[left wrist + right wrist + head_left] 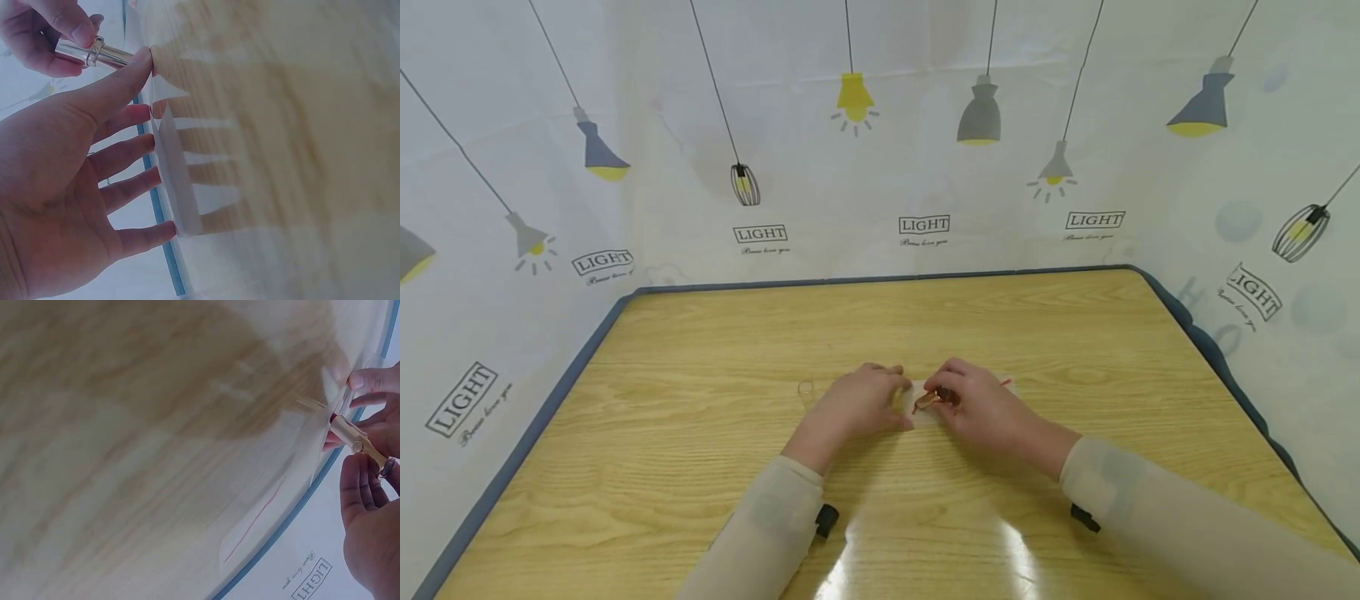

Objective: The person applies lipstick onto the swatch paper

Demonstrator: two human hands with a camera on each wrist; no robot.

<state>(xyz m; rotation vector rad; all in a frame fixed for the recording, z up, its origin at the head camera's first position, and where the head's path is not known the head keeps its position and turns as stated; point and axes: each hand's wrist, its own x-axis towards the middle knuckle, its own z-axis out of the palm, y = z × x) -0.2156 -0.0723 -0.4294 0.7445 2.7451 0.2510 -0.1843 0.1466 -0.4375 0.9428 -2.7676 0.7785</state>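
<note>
A small white sheet of paper (917, 390) lies on the wooden table between my hands. My left hand (859, 404) rests at its left part; in the left wrist view the fingers are spread and fairly straight, tips at the paper. A shiny gold lipstick (349, 434) with a red tip is pinched in the fingers of my right hand (988, 410). The right wrist view has this tip right at the paper, the tube tilted. Along the paper, near its other end, runs a thin red line (257, 514); most of the sheet is hidden behind the hands in the head view.
A small clear object with a round rim (806, 387) stands left of my left hand. The wooden table (700, 342) has a blue edging (850, 282). White sheeting printed with lamps (925, 175) rises behind it and on both sides.
</note>
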